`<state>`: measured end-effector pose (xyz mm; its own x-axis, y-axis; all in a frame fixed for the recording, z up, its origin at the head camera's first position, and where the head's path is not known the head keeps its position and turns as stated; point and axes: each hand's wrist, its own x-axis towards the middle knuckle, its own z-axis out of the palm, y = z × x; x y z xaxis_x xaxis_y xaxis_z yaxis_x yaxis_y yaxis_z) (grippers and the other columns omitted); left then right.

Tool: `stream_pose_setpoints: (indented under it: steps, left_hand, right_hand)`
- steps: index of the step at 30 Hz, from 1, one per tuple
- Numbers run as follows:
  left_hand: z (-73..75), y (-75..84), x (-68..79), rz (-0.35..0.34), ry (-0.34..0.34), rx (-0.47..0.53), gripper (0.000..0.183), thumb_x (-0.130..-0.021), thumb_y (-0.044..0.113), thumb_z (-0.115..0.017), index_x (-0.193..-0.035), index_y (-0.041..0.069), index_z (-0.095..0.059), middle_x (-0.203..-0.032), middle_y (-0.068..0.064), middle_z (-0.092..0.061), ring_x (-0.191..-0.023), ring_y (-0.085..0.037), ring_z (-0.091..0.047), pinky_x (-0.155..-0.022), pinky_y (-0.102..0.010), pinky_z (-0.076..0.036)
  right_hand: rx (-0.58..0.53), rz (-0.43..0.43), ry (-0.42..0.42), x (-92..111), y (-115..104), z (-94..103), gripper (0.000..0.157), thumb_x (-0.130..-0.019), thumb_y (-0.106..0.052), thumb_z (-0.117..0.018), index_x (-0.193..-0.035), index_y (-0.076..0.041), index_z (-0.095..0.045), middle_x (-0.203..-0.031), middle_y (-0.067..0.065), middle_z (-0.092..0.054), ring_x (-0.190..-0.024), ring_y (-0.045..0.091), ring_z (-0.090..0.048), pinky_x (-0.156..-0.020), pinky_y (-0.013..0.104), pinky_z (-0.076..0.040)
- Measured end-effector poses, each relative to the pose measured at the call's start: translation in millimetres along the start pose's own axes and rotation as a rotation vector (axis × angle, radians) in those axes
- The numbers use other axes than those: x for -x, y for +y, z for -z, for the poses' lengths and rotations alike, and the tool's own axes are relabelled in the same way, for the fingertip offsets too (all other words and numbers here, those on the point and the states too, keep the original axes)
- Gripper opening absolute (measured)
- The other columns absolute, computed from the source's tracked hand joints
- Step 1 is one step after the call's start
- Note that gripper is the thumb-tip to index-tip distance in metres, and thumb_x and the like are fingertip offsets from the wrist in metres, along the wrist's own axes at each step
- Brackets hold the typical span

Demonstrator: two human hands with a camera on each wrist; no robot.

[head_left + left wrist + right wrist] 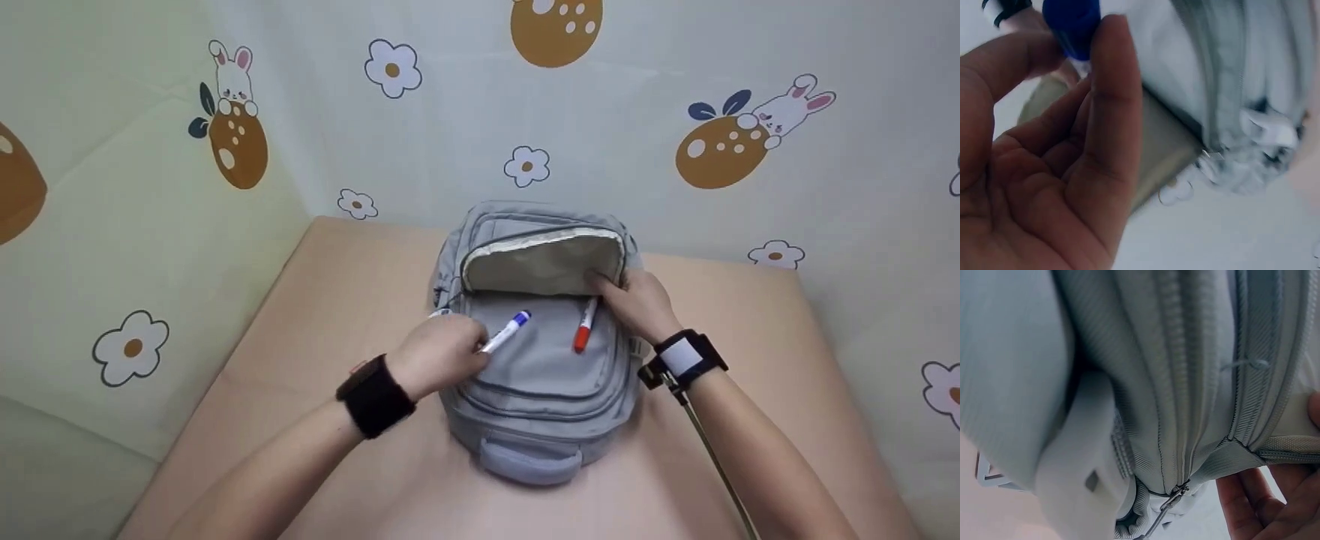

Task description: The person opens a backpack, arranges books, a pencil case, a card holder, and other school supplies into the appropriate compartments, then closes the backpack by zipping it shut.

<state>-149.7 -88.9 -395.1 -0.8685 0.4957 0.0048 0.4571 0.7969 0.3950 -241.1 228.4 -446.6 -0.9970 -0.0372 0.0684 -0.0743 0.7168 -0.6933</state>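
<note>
My left hand (442, 352) pinches a white marker with a blue cap (506, 334), which points up and right over the backpack's front. In the left wrist view, a blue end (1074, 31) of this marker shows between thumb and fingers. A grey backpack (536, 412) lies with its front pocket unzipped and the beige-lined flap (540, 268) raised. At that flap's right edge my right hand (645, 304) grips the fabric. Just below the right thumb lies a red-capped marker (583, 334), its white end overlapped by the hand. The right wrist view shows fingers (1244, 509) beneath the pocket's zipped edge.
The backpack rests on a pinkish-beige table (345, 292), its top handle (531, 463) toward me. Behind and to the left hang pale cloths with rabbit and flower prints (450, 150). Black bands circle both wrists, and a cable (720, 465) runs down along the right forearm.
</note>
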Motion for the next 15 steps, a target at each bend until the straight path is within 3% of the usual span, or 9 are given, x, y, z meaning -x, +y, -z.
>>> stream_pose_setpoints:
  steps: [6,10,15]
  left_hand:
    - [-36.3,21.5,-43.4,-0.057,0.077,-0.199,0.024,-0.091,0.011,-0.065,-0.069,0.011,-0.058,-0.069,-0.004,-0.06,-0.061,-0.025,-0.058,-0.057,-0.041,-0.049]
    - [-52.8,28.1,-60.4,-0.051,0.124,-0.286,0.021,-0.091,0.007,-0.064,-0.071,0.009,-0.063,-0.073,-0.007,-0.065,-0.064,-0.027,-0.063,-0.056,-0.042,-0.051]
    - [-61.6,36.0,-76.3,-0.056,0.146,-0.316,0.016,-0.092,0.005,-0.064,-0.077,0.007,-0.069,-0.078,-0.009,-0.069,-0.067,-0.026,-0.066,-0.058,-0.041,-0.054]
  right_hand:
    - [-0.008,0.001,-0.005,1.4,0.0,-3.3,0.063,-0.093,-0.069,-0.058,-0.065,-0.015,-0.041,-0.053,-0.004,-0.036,-0.046,0.017,-0.043,-0.044,0.034,-0.037]
    - [-0.013,0.006,-0.016,2.0,-0.7,-3.3,0.062,-0.093,-0.068,-0.059,-0.065,-0.016,-0.041,-0.053,-0.005,-0.036,-0.046,0.016,-0.042,-0.044,0.033,-0.037]
    - [0.016,0.039,0.006,1.7,-1.8,2.4,0.06,-0.095,-0.063,-0.059,-0.066,-0.014,-0.043,-0.056,-0.002,-0.038,-0.05,0.02,-0.045,-0.048,0.035,-0.037]
